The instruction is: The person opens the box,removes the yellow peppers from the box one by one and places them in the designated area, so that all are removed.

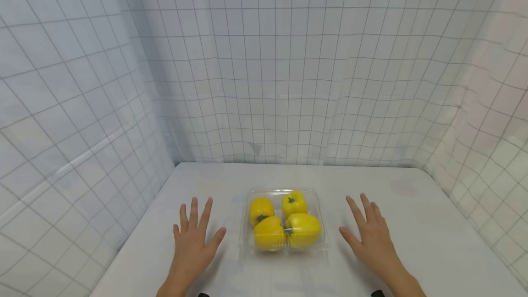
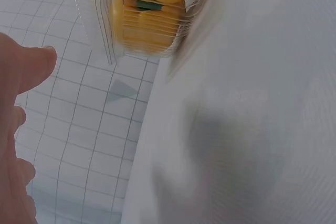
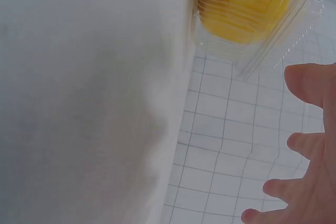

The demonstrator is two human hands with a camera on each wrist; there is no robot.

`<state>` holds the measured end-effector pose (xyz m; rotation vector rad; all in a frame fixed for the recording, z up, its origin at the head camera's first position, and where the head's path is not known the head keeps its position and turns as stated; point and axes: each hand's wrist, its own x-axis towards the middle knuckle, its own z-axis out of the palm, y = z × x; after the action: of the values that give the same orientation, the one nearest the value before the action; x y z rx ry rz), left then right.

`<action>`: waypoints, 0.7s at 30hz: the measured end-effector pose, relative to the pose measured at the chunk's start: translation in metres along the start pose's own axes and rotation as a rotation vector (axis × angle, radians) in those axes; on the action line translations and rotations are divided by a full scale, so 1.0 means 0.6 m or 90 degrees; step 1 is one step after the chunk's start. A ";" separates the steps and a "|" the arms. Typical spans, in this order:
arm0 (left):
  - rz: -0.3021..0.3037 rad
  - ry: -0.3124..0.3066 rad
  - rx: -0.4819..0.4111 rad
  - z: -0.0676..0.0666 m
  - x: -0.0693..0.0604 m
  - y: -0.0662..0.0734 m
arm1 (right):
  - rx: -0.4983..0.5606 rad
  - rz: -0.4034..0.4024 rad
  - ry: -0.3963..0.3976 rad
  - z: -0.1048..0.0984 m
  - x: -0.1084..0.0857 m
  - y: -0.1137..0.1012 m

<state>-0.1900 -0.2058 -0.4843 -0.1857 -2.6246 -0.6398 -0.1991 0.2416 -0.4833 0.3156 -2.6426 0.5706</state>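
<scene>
A clear plastic container (image 1: 284, 191) with several yellow bell peppers (image 1: 303, 229) in it stands mid-table. To its left, the left hand (image 1: 193, 250) hovers palm down with fingers spread, touching nothing. The right hand (image 1: 374, 242) is held the same way on the other side, apart from the container. In the left wrist view, yellow peppers (image 2: 149, 24) show through the ribbed plastic, with the left hand (image 2: 16, 129) at the left edge. The right wrist view has a yellow pepper (image 3: 247, 3) behind plastic and the right hand (image 3: 310, 150) at the right edge.
The white table (image 1: 350, 178) ends at a far edge behind the container. White grid-patterned curtains (image 1: 284, 68) hang behind the table and along its left and right sides. Shadows of the hands fall on the tabletop.
</scene>
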 end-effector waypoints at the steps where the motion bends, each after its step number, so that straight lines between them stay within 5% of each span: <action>1: 0.002 0.001 -0.001 0.002 0.001 0.002 | 0.007 -0.001 -0.002 0.001 0.000 -0.002; 10: 0.005 -0.014 -0.037 0.021 0.000 0.010 | 0.064 -0.013 -0.034 0.013 -0.004 -0.017; 21: 0.034 -0.045 -0.181 0.036 -0.003 0.041 | 0.148 -0.049 -0.056 0.022 -0.005 -0.032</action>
<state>-0.1910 -0.1742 -0.4922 -0.3680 -2.5741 -1.0030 -0.1950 0.2195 -0.4890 0.5201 -2.6367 0.8587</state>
